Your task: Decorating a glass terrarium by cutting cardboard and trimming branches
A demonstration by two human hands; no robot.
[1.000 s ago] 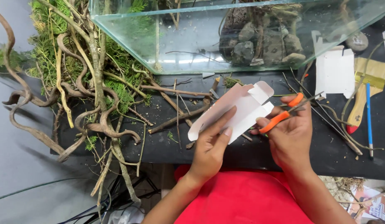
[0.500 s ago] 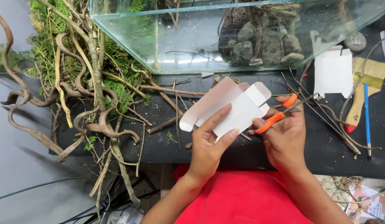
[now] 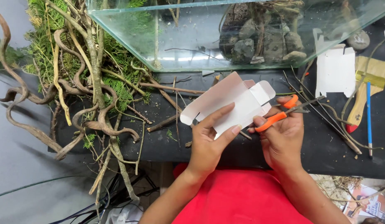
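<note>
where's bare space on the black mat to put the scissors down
Bare black mat lies right of the right hand, before the twigs. Left of the left hand, roots and sticks crowd it.

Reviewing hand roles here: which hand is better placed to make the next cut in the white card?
Probably the right hand: it already grips the orange-handled scissors at the flattened white card box edge, while the left hand holds that card up.

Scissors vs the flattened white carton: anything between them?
Nothing visible. The left hand holds the flattened white carton above the black table; the orange-handled scissors in the right hand sit right at its edge.
</note>
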